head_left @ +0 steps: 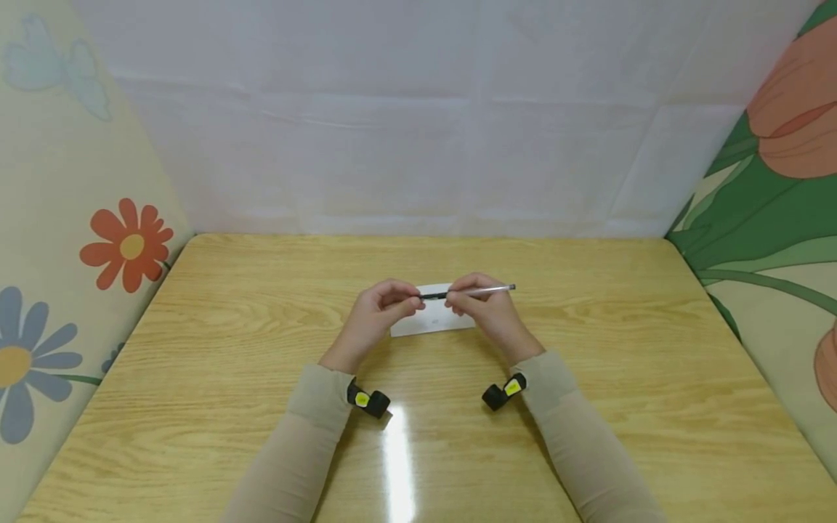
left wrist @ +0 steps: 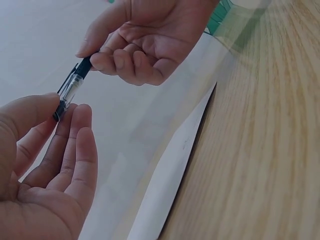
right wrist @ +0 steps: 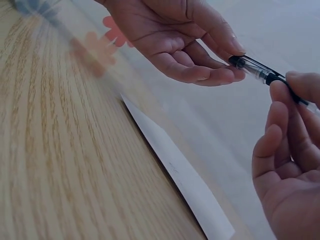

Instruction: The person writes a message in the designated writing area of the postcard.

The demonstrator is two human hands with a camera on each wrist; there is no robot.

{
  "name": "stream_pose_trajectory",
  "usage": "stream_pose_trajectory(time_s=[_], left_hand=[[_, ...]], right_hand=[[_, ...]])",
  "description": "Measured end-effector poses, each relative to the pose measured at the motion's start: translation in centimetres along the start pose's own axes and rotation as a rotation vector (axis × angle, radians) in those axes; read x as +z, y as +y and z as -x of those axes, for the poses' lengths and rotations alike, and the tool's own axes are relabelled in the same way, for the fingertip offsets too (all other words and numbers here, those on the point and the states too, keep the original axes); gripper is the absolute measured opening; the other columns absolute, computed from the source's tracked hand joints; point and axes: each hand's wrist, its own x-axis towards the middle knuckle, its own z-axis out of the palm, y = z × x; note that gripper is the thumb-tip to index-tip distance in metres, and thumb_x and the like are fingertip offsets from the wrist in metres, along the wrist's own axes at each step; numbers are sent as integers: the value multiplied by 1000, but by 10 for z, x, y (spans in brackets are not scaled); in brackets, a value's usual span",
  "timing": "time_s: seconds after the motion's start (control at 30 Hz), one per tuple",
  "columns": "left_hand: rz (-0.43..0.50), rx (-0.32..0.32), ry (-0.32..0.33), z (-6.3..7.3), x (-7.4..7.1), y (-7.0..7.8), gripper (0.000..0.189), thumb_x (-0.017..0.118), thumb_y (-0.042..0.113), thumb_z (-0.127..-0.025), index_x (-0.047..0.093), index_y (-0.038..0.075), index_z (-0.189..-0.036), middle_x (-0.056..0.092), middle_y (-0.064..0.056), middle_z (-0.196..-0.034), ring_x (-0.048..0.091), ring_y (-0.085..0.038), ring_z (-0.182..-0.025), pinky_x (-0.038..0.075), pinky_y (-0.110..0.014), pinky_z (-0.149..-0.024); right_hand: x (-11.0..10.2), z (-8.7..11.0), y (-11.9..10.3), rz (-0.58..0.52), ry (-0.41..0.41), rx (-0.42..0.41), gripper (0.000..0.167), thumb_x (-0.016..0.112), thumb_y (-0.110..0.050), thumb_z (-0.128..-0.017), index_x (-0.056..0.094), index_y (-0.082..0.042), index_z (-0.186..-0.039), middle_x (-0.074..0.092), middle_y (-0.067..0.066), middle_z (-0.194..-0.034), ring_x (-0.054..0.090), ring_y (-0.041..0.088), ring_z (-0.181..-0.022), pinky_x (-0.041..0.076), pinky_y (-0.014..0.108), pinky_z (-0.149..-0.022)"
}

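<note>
A slim pen with a clear barrel and black parts (head_left: 487,290) is held level between both hands, above a white sheet of paper (head_left: 428,321). The left hand (head_left: 378,314) pinches its black end between thumb and index finger, the other fingers loosely bent, as the left wrist view shows. Thumb and fingers of the right hand (head_left: 489,311) grip the black section farther along, and the barrel sticks out to the right past them. A black clip on the pen (right wrist: 265,67) shows in the right wrist view. The paper lies flat with a small faint mark on it.
Beneath everything is a wood-grain table (head_left: 229,407), with a white cloth (head_left: 392,145) hanging at its back edge. Flower-printed panels (head_left: 39,218) stand at both sides. Each wrist wears a black band with a small camera (head_left: 369,401).
</note>
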Motion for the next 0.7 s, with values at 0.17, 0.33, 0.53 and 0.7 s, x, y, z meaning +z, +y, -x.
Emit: stream_pose_trajectory(time_s=[0.17,0.33,0.53,0.7], left_hand=[[-1,14,2,0,-1,0,23,65,6,-100,63,-7,-119,72,-15,-107,70,-14,-98,56,-31,-94],[-11,15,6,0,-2,-2,23,65,8,-100,64,-7,-117,72,-13,-105,69,-14,-97,56,-32,-93],[-4,14,28,-2,-2,-4,22,65,6,-99,65,-9,-115,72,-11,-102,69,-14,-96,56,-32,-92],[1,2,37,-2,-2,-5,23,67,9,-99,66,-8,-114,72,-12,-101,69,-16,-95,56,-33,-92]], right_hand=[[0,0,1,32,3,8,15,67,4,-93,69,-11,-92,73,-1,-81,62,12,-74,51,22,-70],[0,0,3,59,17,0,17,68,3,-93,69,-14,-89,73,-2,-80,62,12,-74,51,22,-69],[1,0,7,32,23,0,6,74,-3,-91,68,-4,-92,73,1,-83,63,13,-76,52,23,-71],[-1,0,10,32,25,-9,15,78,-9,-90,67,1,-94,73,3,-84,63,14,-77,53,23,-73]])
